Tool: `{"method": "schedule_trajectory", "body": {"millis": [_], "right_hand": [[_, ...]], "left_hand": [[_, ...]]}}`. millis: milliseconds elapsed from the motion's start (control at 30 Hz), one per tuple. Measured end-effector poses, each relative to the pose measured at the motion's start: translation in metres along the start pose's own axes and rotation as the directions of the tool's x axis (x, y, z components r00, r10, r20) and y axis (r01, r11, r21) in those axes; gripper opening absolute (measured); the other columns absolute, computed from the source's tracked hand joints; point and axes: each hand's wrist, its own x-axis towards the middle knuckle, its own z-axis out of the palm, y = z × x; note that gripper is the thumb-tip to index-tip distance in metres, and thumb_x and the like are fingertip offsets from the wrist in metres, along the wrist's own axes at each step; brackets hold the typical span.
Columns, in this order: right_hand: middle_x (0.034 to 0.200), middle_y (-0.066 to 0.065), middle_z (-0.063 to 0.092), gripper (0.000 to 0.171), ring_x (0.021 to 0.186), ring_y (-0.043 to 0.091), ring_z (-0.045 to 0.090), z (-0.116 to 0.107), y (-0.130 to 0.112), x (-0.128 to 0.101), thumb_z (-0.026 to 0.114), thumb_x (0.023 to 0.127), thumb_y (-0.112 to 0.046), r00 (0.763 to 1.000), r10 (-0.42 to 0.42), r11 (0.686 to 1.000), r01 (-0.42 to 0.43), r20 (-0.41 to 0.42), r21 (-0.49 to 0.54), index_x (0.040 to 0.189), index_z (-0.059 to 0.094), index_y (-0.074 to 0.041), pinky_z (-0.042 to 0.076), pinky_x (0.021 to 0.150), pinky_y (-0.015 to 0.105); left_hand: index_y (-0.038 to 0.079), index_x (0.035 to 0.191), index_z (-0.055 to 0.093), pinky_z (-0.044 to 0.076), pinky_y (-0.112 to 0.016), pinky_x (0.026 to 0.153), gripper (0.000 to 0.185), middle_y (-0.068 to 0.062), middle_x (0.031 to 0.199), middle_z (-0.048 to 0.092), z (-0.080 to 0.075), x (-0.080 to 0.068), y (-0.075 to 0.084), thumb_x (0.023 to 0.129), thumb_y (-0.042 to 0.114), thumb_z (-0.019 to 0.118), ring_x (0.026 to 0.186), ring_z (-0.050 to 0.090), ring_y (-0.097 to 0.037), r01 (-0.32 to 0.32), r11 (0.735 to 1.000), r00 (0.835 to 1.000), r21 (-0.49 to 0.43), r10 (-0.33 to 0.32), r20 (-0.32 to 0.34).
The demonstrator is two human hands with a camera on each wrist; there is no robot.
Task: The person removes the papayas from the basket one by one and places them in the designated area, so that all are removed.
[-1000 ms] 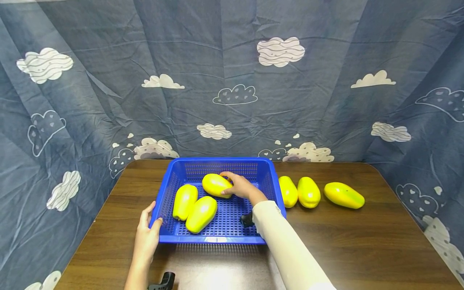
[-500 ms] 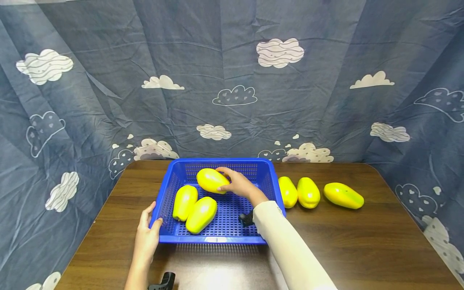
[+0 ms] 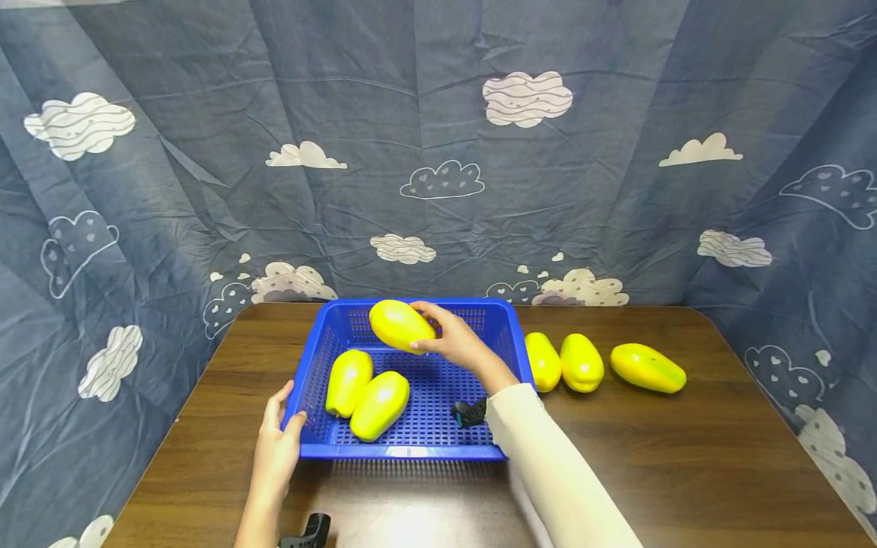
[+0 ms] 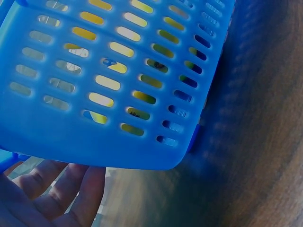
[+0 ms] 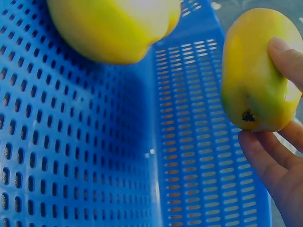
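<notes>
A blue plastic basket (image 3: 411, 450) sits on the wooden table (image 3: 685, 457). My right hand (image 3: 448, 342) grips a yellow papaya (image 3: 400, 325) and holds it in the air above the basket's far side; the right wrist view shows my fingers (image 5: 279, 165) curled round the same papaya (image 5: 258, 75). Two more papayas (image 3: 349, 380) (image 3: 380, 404) lie side by side in the basket's left half. My left hand (image 3: 277, 445) rests against the basket's near-left corner, fingers straight; in the left wrist view those fingers (image 4: 61, 194) lie under the basket wall (image 4: 94, 94).
Three yellow papayas (image 3: 543, 361) (image 3: 582, 362) (image 3: 647, 367) lie in a row on the table right of the basket. A blue cloud-print cloth (image 3: 438, 152) hangs behind and to both sides. A black wrist mount (image 3: 307, 531) shows at the near edge.
My right hand has lifted the papaya from the basket floor up and slightly left, above the far rim. The left hand and the other papayas have stayed put.
</notes>
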Motion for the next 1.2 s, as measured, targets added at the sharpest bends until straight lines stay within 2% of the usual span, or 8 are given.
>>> {"method": "schedule_trajectory", "body": {"millis": [233, 433, 667, 967, 1200], "right_hand": [[0.109, 0.012, 0.053, 0.06, 0.094, 0.029, 0.051, -0.01, -0.007, -0.005, 0.071, 0.076, -0.012, 0.997, -0.045, 0.998, 0.048, -0.06, 0.048, 0.13, 0.045, -0.014, 0.045, 0.077, 0.039], [0.111, 0.01, 0.053, 0.063, 0.094, 0.025, 0.053, -0.021, -0.014, -0.011, 0.072, 0.076, -0.016, 0.992, -0.058, 0.998, 0.062, -0.115, 0.025, 0.132, 0.043, -0.016, 0.046, 0.079, 0.037], [0.11, 0.008, 0.052, 0.064, 0.093, 0.024, 0.053, -0.035, -0.018, -0.021, 0.072, 0.075, -0.018, 0.977, -0.086, 0.994, 0.097, -0.194, 0.046, 0.132, 0.043, -0.019, 0.045, 0.079, 0.037], [0.108, 0.008, 0.053, 0.064, 0.094, 0.025, 0.052, -0.049, -0.024, -0.037, 0.074, 0.074, -0.02, 0.959, -0.105, 0.993, 0.117, -0.262, 0.029, 0.131, 0.044, -0.02, 0.043, 0.08, 0.044], [0.107, 0.005, 0.054, 0.063, 0.098, 0.02, 0.05, -0.06, -0.029, -0.049, 0.075, 0.073, -0.018, 0.94, -0.132, 0.991, 0.136, -0.316, -0.008, 0.129, 0.046, -0.02, 0.043, 0.081, 0.039]], "left_hand": [[0.013, 0.139, 0.03, 0.042, -0.02, 0.073, 0.049, -0.022, 0.121, 0.047, -0.001, 0.0, 0.0, 0.091, 0.004, 0.04, 0.102, 0.049, -0.031, -0.002, 1.0, 1.0, 0.007, 0.002, 0.004], [0.012, 0.138, 0.031, 0.041, -0.018, 0.072, 0.049, -0.022, 0.12, 0.048, -0.001, -0.001, 0.0, 0.09, 0.003, 0.041, 0.102, 0.05, -0.03, 0.001, 1.0, 1.0, -0.004, -0.001, -0.008], [0.009, 0.139, 0.028, 0.037, -0.013, 0.075, 0.051, -0.022, 0.128, 0.043, 0.001, -0.001, 0.001, 0.091, 0.001, 0.04, 0.11, 0.045, -0.028, -0.023, 0.999, 1.0, -0.042, 0.023, 0.011], [0.009, 0.14, 0.027, 0.038, -0.011, 0.074, 0.051, -0.022, 0.13, 0.041, 0.0, -0.001, 0.001, 0.091, 0.001, 0.039, 0.111, 0.044, -0.029, -0.013, 0.998, 1.0, -0.055, 0.014, 0.015], [0.009, 0.139, 0.027, 0.036, -0.009, 0.073, 0.051, -0.021, 0.132, 0.039, 0.0, -0.001, 0.002, 0.09, 0.001, 0.039, 0.113, 0.042, -0.027, -0.002, 0.998, 1.0, -0.06, 0.004, 0.021]]}}
